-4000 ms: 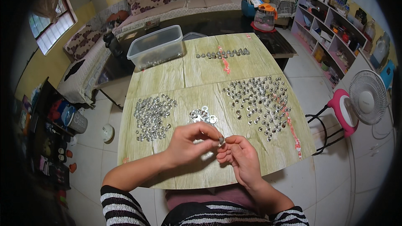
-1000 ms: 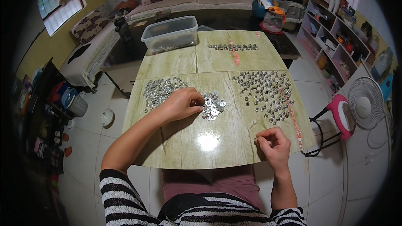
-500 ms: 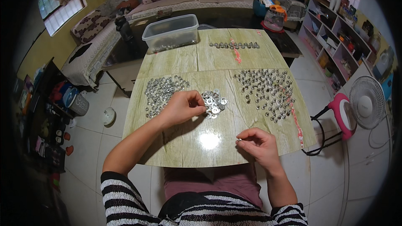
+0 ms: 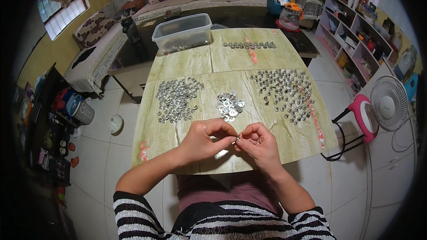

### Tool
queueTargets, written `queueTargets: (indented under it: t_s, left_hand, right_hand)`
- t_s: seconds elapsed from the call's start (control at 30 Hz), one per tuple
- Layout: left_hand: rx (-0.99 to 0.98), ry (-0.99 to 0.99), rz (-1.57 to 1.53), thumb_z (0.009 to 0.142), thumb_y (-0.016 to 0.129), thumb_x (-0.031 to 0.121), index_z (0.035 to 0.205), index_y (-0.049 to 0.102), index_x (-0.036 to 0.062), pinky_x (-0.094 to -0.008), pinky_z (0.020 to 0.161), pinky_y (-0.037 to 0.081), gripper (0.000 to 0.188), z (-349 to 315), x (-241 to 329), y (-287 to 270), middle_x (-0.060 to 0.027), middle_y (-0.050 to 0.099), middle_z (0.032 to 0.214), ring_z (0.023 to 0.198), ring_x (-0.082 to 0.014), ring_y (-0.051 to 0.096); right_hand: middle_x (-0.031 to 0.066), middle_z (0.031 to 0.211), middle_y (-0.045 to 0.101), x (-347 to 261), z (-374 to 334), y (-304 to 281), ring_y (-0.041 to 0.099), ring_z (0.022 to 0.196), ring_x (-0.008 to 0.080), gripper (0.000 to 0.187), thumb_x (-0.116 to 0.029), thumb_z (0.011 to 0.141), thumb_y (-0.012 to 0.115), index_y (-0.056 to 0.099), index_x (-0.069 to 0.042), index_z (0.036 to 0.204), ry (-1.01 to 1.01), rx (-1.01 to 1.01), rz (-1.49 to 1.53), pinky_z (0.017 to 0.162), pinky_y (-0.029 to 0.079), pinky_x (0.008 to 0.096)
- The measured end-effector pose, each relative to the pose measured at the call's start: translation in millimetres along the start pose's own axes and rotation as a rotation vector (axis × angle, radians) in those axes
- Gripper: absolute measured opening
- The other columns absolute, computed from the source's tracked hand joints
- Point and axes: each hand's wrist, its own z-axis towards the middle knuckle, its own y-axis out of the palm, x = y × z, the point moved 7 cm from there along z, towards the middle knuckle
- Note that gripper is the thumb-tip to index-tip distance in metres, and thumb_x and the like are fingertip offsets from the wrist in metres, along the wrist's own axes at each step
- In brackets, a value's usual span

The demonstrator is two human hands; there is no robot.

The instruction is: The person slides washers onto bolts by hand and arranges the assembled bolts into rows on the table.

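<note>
My left hand and my right hand meet above the near part of the table, thumbs and fingertips pinched together. Between them is a tiny metal piece, apparently a screw in the right fingers. Whatever the left fingertips pinch is too small and covered to make out. Just beyond the hands lies a heap of flat round washers. Left of it spread many small silvery nuts. To the right, many short screws stand mostly on their heads.
At the table's far side runs a row of screws. A clear plastic tub with small metal parts inside stands at the far left corner. Past the right edge are a pink stool and a white fan.
My left hand has left the washer heap and come back toward me. My right hand has moved left and slightly up, so the fingertips of both now meet.
</note>
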Motion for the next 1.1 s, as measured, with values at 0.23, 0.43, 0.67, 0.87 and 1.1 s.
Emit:
queueTargets:
  t_s: [0.23, 0.43, 0.67, 0.87, 1.1]
  left_hand:
    - [0.034, 0.112, 0.015, 0.07, 0.061, -0.001, 0.079, 0.06, -0.0014, -0.0223, 0.06, 0.048, 0.009, -2.9, 5.2, -0.9, -0.0091, 0.06, 0.077, 0.068, -0.0135, 0.059]
    - [0.039, 0.194, 0.095, 0.07, 0.063, 0.003, 0.084, 0.061, -0.0001, -0.0247, 0.061, 0.048, 0.015, -4.1, 6.2, 1.2, -0.0095, 0.061, 0.08, 0.071, -0.0166, 0.059]
    - [0.049, 0.203, 0.08, 0.069, 0.063, 0.003, 0.084, 0.062, 0.0004, -0.0252, 0.063, 0.048, 0.015, -4.4, 5.7, 2.1, -0.0097, 0.061, 0.08, 0.073, -0.0171, 0.06]
    - [0.051, 0.199, 0.035, 0.069, 0.064, 0.003, 0.085, 0.062, 0.0012, -0.0251, 0.064, 0.048, 0.016, -3.4, 2.6, 0.7, -0.0096, 0.061, 0.08, 0.075, -0.0176, 0.059]
    - [-0.08, 0.056, 0.118, 0.068, 0.066, 0.013, 0.093, 0.06, 0.0028, -0.0274, 0.07, 0.046, 0.027, -0.3, 13.3, -20.2, -0.0096, 0.059, 0.088, 0.082, -0.0191, 0.057]
  right_hand:
    - [0.009, 0.079, 0.055, 0.5, -1.5, -0.1, 0.056, 0.07, 0.0114, 0.014, 0.003, 0.076, 0.055, 0.046, 0.003, 0.087, 0.037, 0.04, 0.01, 0.063, 0.048, 0.0202]
    - [0.0079, 0.074, 0.056, -0.4, -2.4, -0.7, 0.056, 0.064, 0.0104, 0.011, -0.001, 0.077, 0.055, 0.049, 0.004, 0.086, 0.043, 0.087, 0.041, 0.057, 0.047, 0.0198]
    - [0.0078, 0.073, 0.056, 0.3, -1.6, -3.3, 0.056, 0.064, 0.0107, 0.012, 0.0, 0.078, 0.055, 0.05, 0.004, 0.087, 0.054, 0.075, 0.021, 0.057, 0.048, 0.0207]
    - [0.0081, 0.074, 0.056, -3.3, -2.4, -1.4, 0.057, 0.065, 0.0115, 0.014, 0.001, 0.077, 0.055, 0.049, 0.004, 0.089, 0.024, 0.057, 0.047, 0.058, 0.049, 0.0214]
    - [0.0106, 0.076, 0.057, 0.2, -0.7, -8.5, 0.058, 0.066, 0.0128, 0.016, 0.001, 0.075, 0.056, 0.048, 0.003, 0.088, 0.103, 0.062, 0.088, 0.059, 0.051, 0.0239]
